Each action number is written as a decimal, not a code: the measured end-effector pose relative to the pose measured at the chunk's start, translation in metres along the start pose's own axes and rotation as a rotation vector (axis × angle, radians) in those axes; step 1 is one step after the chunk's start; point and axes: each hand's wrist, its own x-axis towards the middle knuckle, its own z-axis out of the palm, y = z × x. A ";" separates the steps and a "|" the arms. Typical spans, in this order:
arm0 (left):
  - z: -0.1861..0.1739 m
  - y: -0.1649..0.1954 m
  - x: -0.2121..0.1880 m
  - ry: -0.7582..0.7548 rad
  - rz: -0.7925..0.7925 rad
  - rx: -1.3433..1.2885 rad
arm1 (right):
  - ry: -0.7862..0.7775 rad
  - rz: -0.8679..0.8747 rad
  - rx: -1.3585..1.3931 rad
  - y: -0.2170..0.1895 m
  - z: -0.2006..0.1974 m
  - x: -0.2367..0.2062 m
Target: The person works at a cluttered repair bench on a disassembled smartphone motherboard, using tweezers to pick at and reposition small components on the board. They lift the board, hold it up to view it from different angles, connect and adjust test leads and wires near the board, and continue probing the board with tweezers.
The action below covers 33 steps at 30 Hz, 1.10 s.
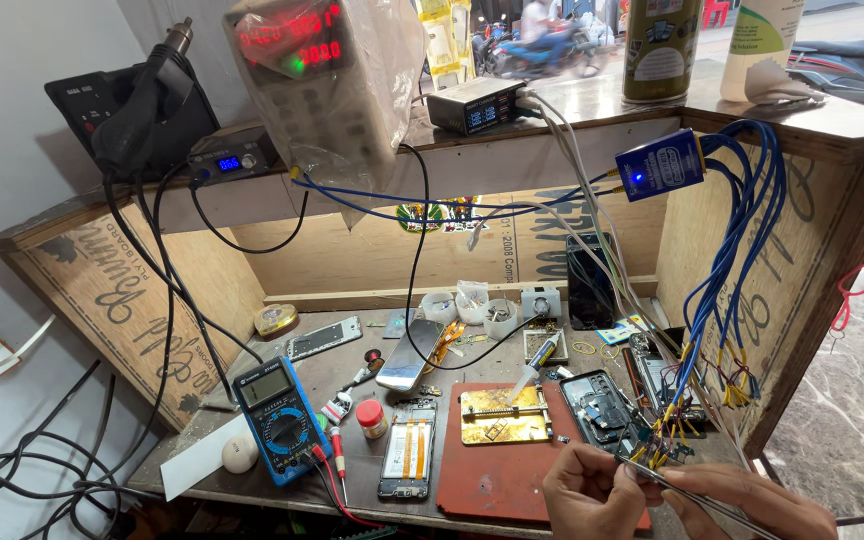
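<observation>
Both hands are low at the right front of the bench. My left hand (592, 492) pinches the tips of a bundle of blue test leads (727, 250) with small yellow and red connectors (664, 440). My right hand (752, 505) grips thin metal tweezers (697, 495), their points at the same connectors. An opened phone with its board exposed (597, 405) lies just above the hands. A gold board holder (505, 415) sits on a red mat (497, 480) to the left of them.
A blue multimeter (277, 418), an opened phone frame (407, 450), a small red-capped jar (372, 418) and a phone screen (409, 352) lie on the bench. A power supply (322, 70), hot-air station (147, 105) and blue lead box (660, 165) are on the shelf.
</observation>
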 end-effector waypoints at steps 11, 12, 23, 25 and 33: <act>0.002 0.006 -0.002 -0.005 0.002 0.001 | 0.021 -0.157 0.010 0.004 0.003 -0.005; 0.002 0.007 -0.002 -0.006 0.000 0.002 | 0.015 -0.145 0.017 0.005 0.002 -0.006; 0.005 0.013 -0.004 0.005 -0.030 0.020 | -0.022 -0.116 0.018 0.008 0.000 -0.007; 0.004 0.014 -0.004 0.000 -0.029 0.037 | -0.016 -0.136 0.010 0.008 0.001 -0.007; 0.003 0.011 -0.003 0.000 -0.025 0.030 | -0.019 -0.113 0.008 0.009 0.001 -0.008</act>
